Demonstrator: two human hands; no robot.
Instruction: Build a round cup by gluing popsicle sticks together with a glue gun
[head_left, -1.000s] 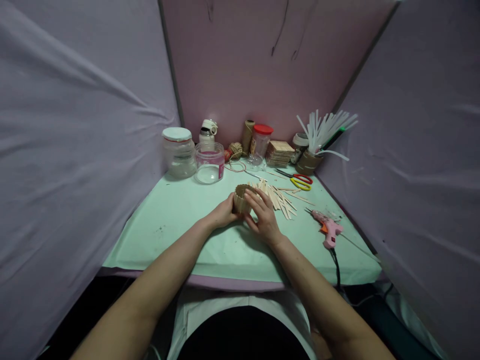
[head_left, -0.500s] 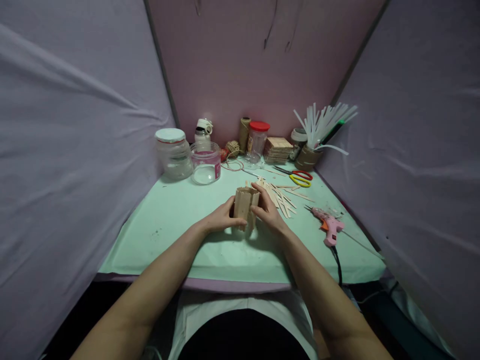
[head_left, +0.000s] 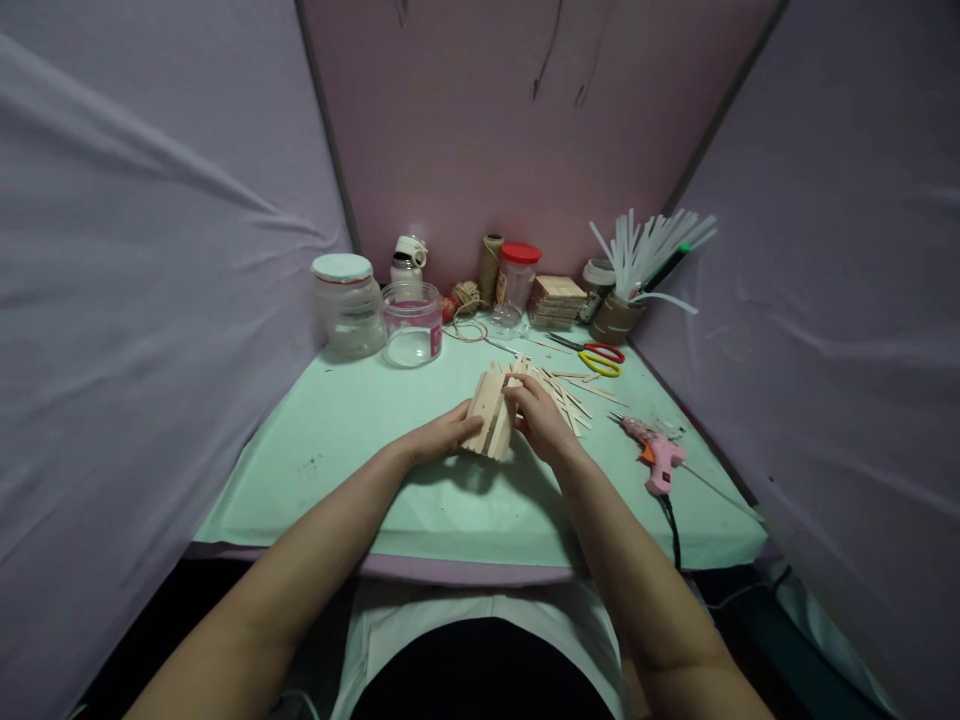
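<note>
A small holder made of popsicle sticks set side by side (head_left: 487, 412) is tilted between my hands above the table, with a darker gap running down its front. My left hand (head_left: 444, 434) grips its left side, thumb across the front. The fingers of my right hand (head_left: 541, 412) close on its upper right edge. Just behind my right hand, loose popsicle sticks (head_left: 571, 402) lie in a fanned pile. To the right rests a pink hot glue gun (head_left: 660, 455), its nozzle pointing left.
Scissors with red and yellow handles (head_left: 600, 357) lie beyond the sticks. Along the back stand a lidded jar (head_left: 345, 310), an open clear tub (head_left: 412, 330), a red-lidded jar (head_left: 517, 280), stacked wooden squares (head_left: 556, 303) and a pot of glue sticks (head_left: 619, 318). Cloth walls flank the table (head_left: 300, 500).
The stick holder has gone from nearly upright to tilted, its top leaning right and its front gap now plainer. My right hand has shifted its fingers to the upper edge.
</note>
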